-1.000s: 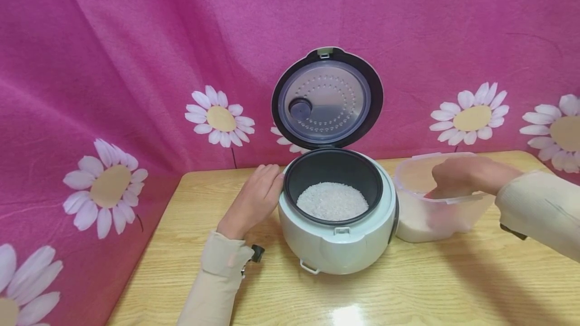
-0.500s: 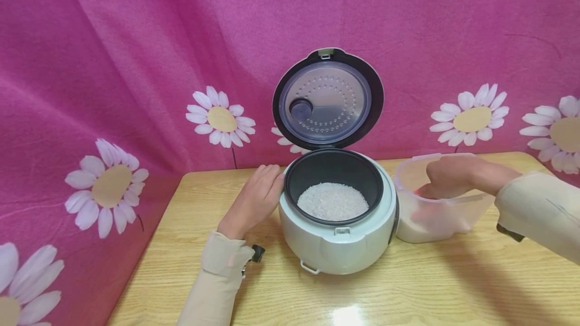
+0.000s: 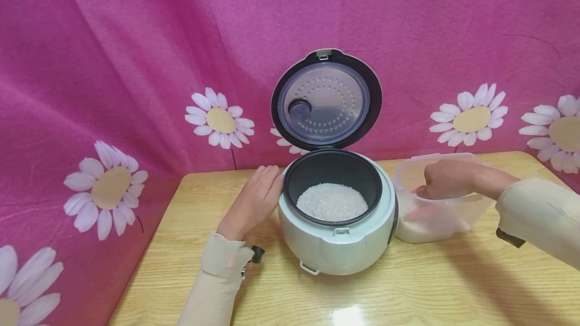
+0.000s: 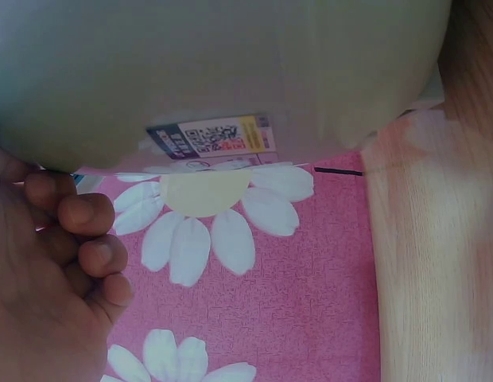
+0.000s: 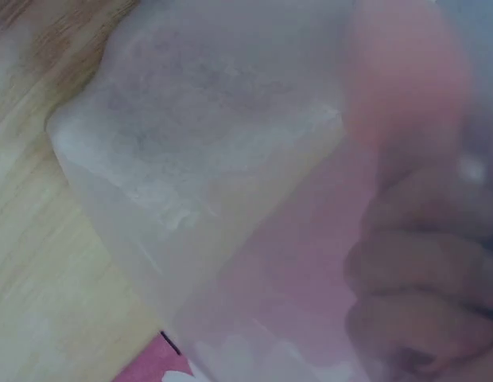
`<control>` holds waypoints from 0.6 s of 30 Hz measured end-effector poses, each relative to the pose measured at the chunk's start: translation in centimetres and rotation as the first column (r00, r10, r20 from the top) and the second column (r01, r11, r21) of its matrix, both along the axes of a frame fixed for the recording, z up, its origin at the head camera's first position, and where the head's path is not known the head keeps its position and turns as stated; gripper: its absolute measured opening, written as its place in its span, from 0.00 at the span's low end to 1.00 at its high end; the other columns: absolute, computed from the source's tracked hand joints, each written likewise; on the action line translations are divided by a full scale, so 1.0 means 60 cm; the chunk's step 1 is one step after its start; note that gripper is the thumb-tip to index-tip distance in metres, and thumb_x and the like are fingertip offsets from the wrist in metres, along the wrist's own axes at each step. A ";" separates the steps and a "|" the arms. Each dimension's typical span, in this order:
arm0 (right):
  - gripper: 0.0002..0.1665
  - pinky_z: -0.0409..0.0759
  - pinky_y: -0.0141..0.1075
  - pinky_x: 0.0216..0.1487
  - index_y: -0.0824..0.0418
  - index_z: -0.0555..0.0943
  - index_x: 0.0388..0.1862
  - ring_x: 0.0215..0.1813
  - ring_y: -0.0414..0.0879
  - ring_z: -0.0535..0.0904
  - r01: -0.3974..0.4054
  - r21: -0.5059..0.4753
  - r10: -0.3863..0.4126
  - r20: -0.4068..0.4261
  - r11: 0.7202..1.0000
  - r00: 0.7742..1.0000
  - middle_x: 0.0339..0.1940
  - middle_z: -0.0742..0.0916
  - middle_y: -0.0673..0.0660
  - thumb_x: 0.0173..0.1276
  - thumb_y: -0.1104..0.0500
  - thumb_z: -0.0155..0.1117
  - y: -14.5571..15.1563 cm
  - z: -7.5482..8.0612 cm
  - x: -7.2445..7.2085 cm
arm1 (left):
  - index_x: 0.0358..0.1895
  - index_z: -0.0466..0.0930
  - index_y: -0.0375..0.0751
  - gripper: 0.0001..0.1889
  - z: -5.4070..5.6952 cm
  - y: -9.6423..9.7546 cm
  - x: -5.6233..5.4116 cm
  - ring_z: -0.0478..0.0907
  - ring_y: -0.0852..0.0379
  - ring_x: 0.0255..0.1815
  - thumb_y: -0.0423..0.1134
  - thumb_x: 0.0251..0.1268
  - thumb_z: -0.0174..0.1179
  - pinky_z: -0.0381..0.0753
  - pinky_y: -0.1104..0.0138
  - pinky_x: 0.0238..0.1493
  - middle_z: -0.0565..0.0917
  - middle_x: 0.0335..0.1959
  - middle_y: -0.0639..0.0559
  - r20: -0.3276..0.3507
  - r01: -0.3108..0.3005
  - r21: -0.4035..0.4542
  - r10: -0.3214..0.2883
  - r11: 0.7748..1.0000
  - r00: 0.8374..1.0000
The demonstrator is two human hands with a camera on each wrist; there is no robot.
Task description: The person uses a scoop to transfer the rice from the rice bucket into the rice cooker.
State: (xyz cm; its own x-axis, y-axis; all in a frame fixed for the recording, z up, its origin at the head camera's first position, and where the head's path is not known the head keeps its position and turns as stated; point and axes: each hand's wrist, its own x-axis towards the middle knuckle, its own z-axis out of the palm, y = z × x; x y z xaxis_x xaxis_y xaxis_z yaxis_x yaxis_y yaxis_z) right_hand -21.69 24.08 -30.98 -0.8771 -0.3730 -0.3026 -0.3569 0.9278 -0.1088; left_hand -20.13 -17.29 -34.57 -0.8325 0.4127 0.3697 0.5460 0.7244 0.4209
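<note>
A pale green rice cooker (image 3: pixel 337 250) stands with its lid (image 3: pixel 323 99) raised, white rice (image 3: pixel 333 202) lying in its dark inner pot. My left hand (image 3: pixel 254 197) rests against the cooker's left side near the rim. Its fingers (image 4: pixel 89 213) hang loosely curled just by the body in the left wrist view. On the cooker's right is a translucent plastic container (image 3: pixel 446 218) with more rice at the bottom. Reaching over its rim, my right hand (image 3: pixel 448 177) grips a pinkish-red scoop-like thing (image 5: pixel 405 72), blurred behind the wall in the right wrist view.
Cooker and container stand side by side on a light wooden table (image 3: pixel 308 306). Behind and to the left hangs a magenta cloth (image 3: pixel 181 24) printed with white daisies. A small handle loop (image 3: pixel 309 267) juts from the cooker's lower front.
Inside the container my right hand has shifted a little to the left, toward the cooker, with the red thing. The left hand and the cooker stay in place.
</note>
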 end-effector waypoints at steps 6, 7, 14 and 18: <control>0.21 0.69 0.35 0.31 0.53 0.79 0.23 0.25 0.40 0.70 -0.012 -0.044 0.013 0.030 0.999 0.999 0.18 0.73 0.45 0.72 0.42 0.60 0.009 -0.005 -0.001 | 0.45 0.77 0.44 0.11 -0.001 0.001 0.000 0.71 0.54 0.45 0.44 0.80 0.46 0.77 0.58 0.53 0.77 0.37 0.51 -0.003 -0.011 -0.006 0.011 1.000 1.000; 0.20 0.69 0.35 0.31 0.53 0.79 0.24 0.26 0.40 0.70 -0.012 -0.047 0.014 0.030 0.999 0.999 0.18 0.74 0.45 0.72 0.42 0.60 0.009 -0.005 -0.001 | 0.45 0.77 0.44 0.11 -0.001 0.001 0.000 0.71 0.53 0.45 0.44 0.80 0.46 0.77 0.58 0.53 0.77 0.37 0.51 -0.005 -0.012 -0.008 0.012 1.000 1.000; 0.21 0.67 0.35 0.31 0.51 0.78 0.22 0.26 0.39 0.69 -0.033 -0.076 0.036 0.041 0.997 0.998 0.18 0.72 0.43 0.73 0.43 0.60 0.015 -0.011 -0.007 | 0.45 0.77 0.44 0.11 -0.002 0.001 0.000 0.70 0.54 0.44 0.44 0.80 0.46 0.77 0.59 0.52 0.77 0.36 0.51 -0.005 -0.020 -0.016 0.020 1.000 1.000; 0.22 0.67 0.34 0.30 0.50 0.77 0.21 0.25 0.38 0.68 -0.035 -0.090 0.043 0.087 0.995 0.995 0.17 0.71 0.42 0.74 0.43 0.59 0.020 -0.014 -0.014 | 0.44 0.76 0.44 0.11 -0.001 0.002 -0.001 0.70 0.54 0.44 0.43 0.80 0.46 0.77 0.59 0.52 0.77 0.36 0.51 -0.016 -0.019 -0.018 0.019 1.000 1.000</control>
